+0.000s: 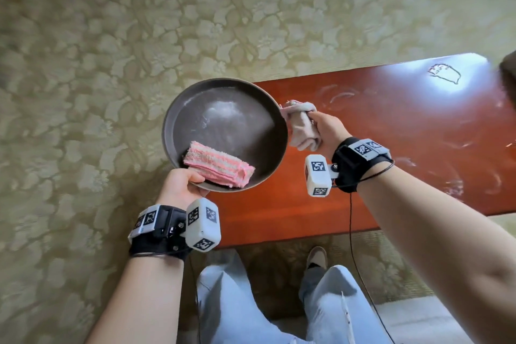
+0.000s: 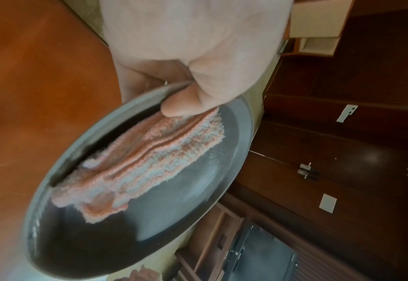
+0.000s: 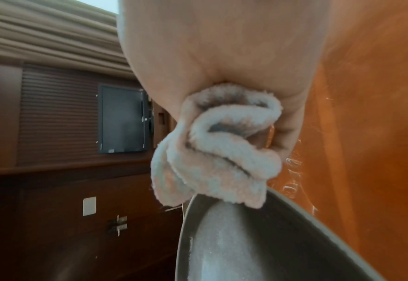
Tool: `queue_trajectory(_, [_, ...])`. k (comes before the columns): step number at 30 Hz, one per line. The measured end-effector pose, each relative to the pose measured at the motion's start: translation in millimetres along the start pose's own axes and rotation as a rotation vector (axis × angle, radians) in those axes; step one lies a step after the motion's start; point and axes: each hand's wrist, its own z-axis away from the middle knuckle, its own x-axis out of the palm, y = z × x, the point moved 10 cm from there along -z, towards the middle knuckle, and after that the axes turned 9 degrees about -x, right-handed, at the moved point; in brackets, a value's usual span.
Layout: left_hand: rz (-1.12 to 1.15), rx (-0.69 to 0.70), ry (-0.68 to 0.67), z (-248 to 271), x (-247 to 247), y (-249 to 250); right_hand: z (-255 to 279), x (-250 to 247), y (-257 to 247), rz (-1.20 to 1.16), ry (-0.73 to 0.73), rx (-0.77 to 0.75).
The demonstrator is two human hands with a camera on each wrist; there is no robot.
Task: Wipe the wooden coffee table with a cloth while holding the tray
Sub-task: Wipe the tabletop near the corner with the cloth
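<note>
My left hand (image 1: 183, 186) grips the near rim of a round dark tray (image 1: 220, 120), thumb over the edge, and holds it in the air past the left end of the reddish wooden coffee table (image 1: 391, 126). A folded pink-and-white striped cloth (image 1: 219, 168) lies in the tray beside my thumb (image 2: 181, 106). My right hand (image 1: 325, 128) holds a bunched pale pink cloth (image 1: 301, 126) just right of the tray's rim, above the table. In the right wrist view the bunched cloth (image 3: 220, 150) hangs against the tray rim (image 3: 294, 214).
White smear marks (image 1: 337, 95) and a scribbled outline (image 1: 444, 72) show on the table top. A patterned green carpet (image 1: 111, 50) covers the floor around it. My legs in light jeans (image 1: 251, 301) stand at the table's near edge. Dark wood cabinets (image 2: 342, 114) fill the background.
</note>
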Motion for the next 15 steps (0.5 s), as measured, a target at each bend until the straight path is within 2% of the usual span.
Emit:
queue_trajectory(2, [-0.042,-0.013,-0.008,-12.8,-4.4,21.3,-7.0,9.6,-1.8,-0.006,0.029,-0.029])
queue_trajectory(4, [-0.108,-0.049,-0.019,-24.9,-5.2,42.3,-16.7,24.9,-7.9,0.064,0.049,-0.126])
queue_trajectory(8, [-0.298,-0.108,-0.020,-40.0,-3.0,83.2,-19.7,55.1,-33.1,0.243,0.182,-0.302])
queue_trajectory(10, [-0.374,-0.109,-0.036,-43.3,3.1,102.0,-19.3,71.8,-43.0,0.268,0.194,-0.346])
queue_trajectory(11, [-0.404,-0.110,-0.037,-45.2,4.8,110.5,-17.9,76.9,-46.5,0.331,0.215,-0.352])
queue_trajectory(15, [-0.457,-0.109,-0.047,-50.4,14.0,132.6,-0.6,70.2,-56.3,0.886,0.417,-0.327])
